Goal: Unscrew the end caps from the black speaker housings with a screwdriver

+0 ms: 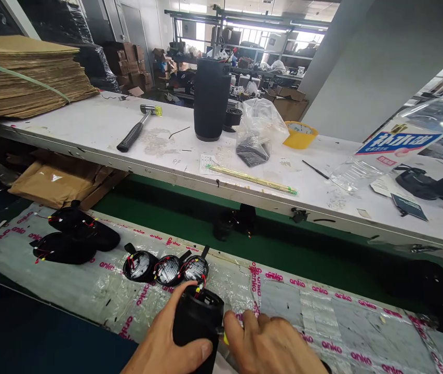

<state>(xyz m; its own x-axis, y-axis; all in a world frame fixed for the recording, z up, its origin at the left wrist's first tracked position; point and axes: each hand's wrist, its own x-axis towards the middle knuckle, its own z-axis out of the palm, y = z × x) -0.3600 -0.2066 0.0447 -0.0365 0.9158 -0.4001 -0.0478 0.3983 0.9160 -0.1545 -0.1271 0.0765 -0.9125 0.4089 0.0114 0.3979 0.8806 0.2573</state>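
Observation:
My left hand [174, 332] is wrapped round a black fabric-covered cylinder [198, 317], which looks like a speaker housing. Its open upper end shows a black plastic rim and short red wires with a yellow connector. Against the cylinder's right side is my right hand [271, 340], its fingers curled round a small tool with a yellow part [226, 338]; most of that tool is hidden. Just beyond my hands, several similar round black units [169, 270] stand with wires and shiny insides facing up. More black cylinders [65, 246] lie on their sides at left.
A plastic-wrapped strip [106, 291] printed in pink runs below the white bench [170, 150]. On the bench are a hammer [137, 130], a tall black cylinder [210, 98], a plastic bag [258, 130], a yellow tape roll [299, 136], a tilted bottle [396, 143] and stacked cardboard [22, 75].

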